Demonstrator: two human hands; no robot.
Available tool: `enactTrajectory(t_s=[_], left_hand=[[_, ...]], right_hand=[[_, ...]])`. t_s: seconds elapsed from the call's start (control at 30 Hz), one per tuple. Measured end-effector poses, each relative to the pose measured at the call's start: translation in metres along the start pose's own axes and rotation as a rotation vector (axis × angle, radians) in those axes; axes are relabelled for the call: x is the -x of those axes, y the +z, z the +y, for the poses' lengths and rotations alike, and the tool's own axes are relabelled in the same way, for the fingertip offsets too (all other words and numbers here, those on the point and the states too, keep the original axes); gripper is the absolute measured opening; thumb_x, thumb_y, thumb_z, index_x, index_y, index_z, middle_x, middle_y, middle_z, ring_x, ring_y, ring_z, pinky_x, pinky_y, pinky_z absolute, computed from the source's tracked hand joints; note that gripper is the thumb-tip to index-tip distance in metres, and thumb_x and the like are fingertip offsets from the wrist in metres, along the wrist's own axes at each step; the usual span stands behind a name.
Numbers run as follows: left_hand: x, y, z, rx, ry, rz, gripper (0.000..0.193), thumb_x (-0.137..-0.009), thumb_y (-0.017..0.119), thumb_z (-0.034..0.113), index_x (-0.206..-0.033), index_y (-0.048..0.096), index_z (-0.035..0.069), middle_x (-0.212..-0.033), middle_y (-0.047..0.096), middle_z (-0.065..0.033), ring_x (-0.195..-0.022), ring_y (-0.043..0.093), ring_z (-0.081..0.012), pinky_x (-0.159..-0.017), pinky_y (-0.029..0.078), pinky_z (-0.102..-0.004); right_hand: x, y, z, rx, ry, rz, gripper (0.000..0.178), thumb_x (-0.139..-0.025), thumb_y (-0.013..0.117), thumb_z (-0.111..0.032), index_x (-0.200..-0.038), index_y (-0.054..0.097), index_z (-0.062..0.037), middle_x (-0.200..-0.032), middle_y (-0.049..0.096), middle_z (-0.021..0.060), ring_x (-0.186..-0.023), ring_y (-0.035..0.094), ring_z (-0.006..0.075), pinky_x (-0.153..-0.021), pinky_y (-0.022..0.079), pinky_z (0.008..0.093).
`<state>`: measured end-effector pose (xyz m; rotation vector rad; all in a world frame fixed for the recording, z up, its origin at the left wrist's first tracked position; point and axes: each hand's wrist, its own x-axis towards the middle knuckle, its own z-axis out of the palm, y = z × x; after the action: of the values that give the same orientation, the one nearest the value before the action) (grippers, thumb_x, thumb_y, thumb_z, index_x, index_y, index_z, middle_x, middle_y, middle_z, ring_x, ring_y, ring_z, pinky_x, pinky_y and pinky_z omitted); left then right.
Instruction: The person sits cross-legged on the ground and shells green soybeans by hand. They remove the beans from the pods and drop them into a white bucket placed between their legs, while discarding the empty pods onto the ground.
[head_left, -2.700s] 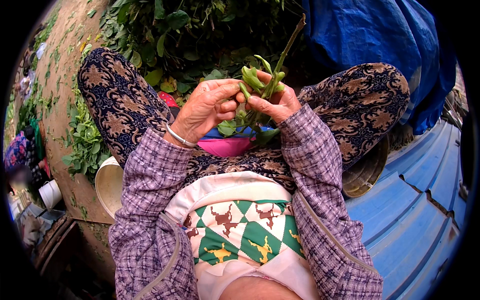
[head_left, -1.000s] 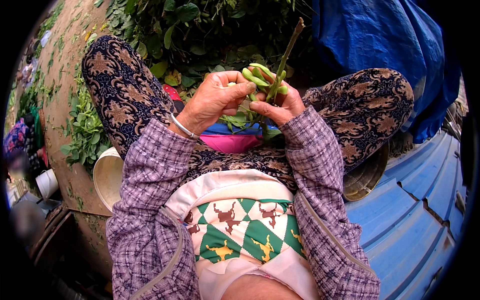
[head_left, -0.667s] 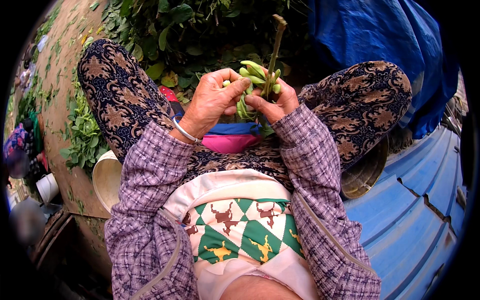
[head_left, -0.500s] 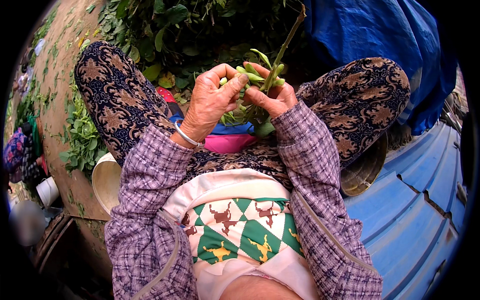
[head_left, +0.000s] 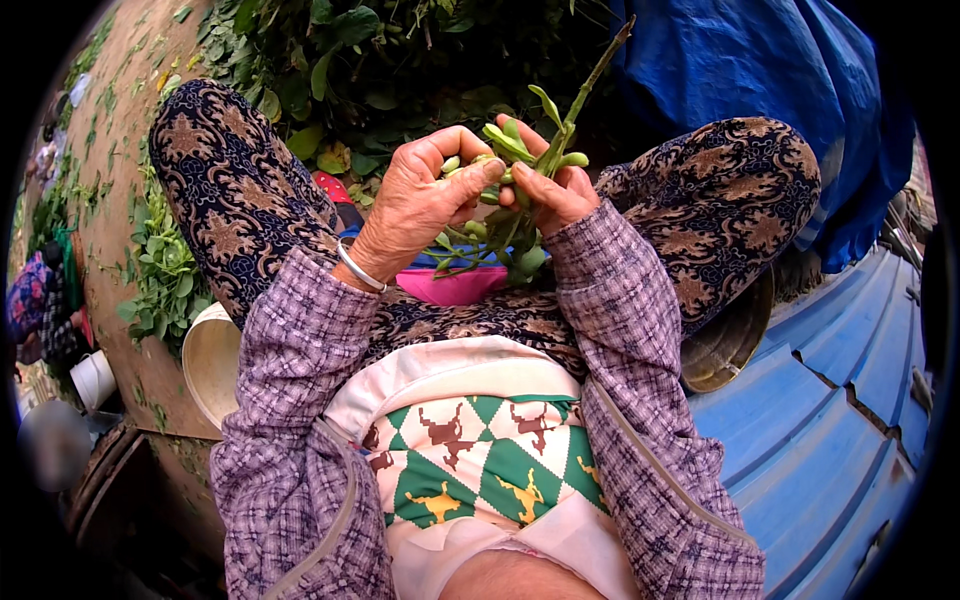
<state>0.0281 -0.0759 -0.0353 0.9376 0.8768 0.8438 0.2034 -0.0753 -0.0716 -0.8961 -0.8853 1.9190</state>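
Where blue sheeting (head_left: 830,420) meets dirt ground (head_left: 120,220), leaf piles (head_left: 400,60) lie.

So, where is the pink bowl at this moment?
In the head view the pink bowl sits centrally between the knees, just below the left hand and right hand holding the green stalk.

hands (head_left: 490,195) hemmed by knees (head_left: 230,190), leaf pile (head_left: 400,60) ahead

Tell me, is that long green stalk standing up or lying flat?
Up, tilted: the stalk rises rightward out of the right hand.
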Motion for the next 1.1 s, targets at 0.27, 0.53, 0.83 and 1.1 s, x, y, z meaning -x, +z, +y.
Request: enactTrajectory(t_s=[0.27, 0.53, 0.83, 1.1], left_hand=[[-0.003, -0.007, -0.004, 0.080, -0.061, -0.082, 0.013, -0.086, 0.057, 0.017, -0.088, 0.052, 0.006, -0.071, 0.058, -0.0005, -0.049, 0.037, 0.0010, -0.042, 0.028, -0.0138], [-0.008, -0.014, -0.003, 0.009, -0.120, -0.079, 0.016, -0.086, 0.057, 0.018, -0.094, 0.052, 0.005, -0.076, 0.059, -0.0022, -0.059, 0.054, -0.0027, -0.044, 0.035, -0.0115], [-0.007, -0.016, 0.004, 0.085, -0.134, -0.198, 0.020, -0.085, 0.058, 0.015, -0.102, 0.053, 0.004, -0.076, 0.058, 0.0014, -0.055, 0.048, 0.0004, -0.045, 0.033, -0.0117], [-0.006, -0.010, 0.000, 0.001, -0.191, -0.191, 0.020, -0.084, 0.058, 0.017, -0.100, 0.053, 0.005, -0.062, 0.043, 0.0102, -0.050, 0.032, 0.0026, -0.043, 0.024, -0.0135]], right_hand=[[-0.001, -0.001, -0.002, 0.114, -0.055, 0.083, 0.060, -0.083, 0.056, -0.011, -0.136, 0.027, -0.0065, -0.130, 0.040, 0.0144, -0.114, 0.045, 0.0209, -0.094, 0.038, 0.0314], [-0.005, 0.005, 0.009, 0.287, -0.124, 0.040, 0.053, -0.086, 0.054, -0.010, -0.134, 0.030, -0.0068, -0.115, 0.052, 0.0084, -0.090, 0.056, 0.0147, -0.079, 0.047, 0.0260], [-0.004, 0.007, -0.003, 0.109, -0.028, 0.051, 0.051, -0.084, 0.059, -0.011, -0.129, 0.037, -0.0041, -0.107, 0.056, 0.0064, -0.068, 0.056, 0.0076, -0.061, 0.048, 0.0208], [-0.009, 0.011, -0.006, 0.282, 0.069, 0.152, 0.044, -0.082, 0.063, -0.019, -0.120, 0.049, -0.0025, -0.090, 0.062, 0.0047, -0.057, 0.052, 0.0057, -0.048, 0.043, 0.0168]])
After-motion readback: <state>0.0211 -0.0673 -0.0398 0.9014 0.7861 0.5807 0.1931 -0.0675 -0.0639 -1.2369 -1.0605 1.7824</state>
